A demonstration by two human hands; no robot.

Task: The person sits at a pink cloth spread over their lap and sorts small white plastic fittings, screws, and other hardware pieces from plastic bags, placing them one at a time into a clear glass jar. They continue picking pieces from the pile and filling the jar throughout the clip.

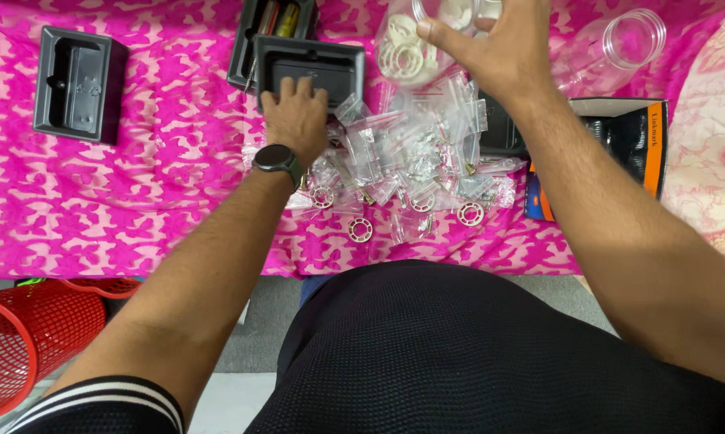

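At the middle of the counter [137,201], which is draped in a pink patterned cloth, lies a heap of small clear bags [411,153], each seeming to hold little metal parts. The left hand [296,116] lies palm down with fingers loosely spread, fingertips on the near edge of a black plastic tray [310,71]; it grips nothing, and seems to steady the tray close beside the heap. A dark watch [278,158] circles that wrist. The right hand [495,44] reaches farther back, fingers curled around a clear jar [411,40] of white rings, seemingly grasping it; the palm is turned away, so the hold itself is hidden. Both arms stretch forward from the body. Loose white rings [360,230] lie at the heap's near edge. Farther out: a second black tray [79,82] at left, an empty jar [612,48] on its side at right, an orange and black box [620,145], and a red mesh basket [33,337] on the floor.
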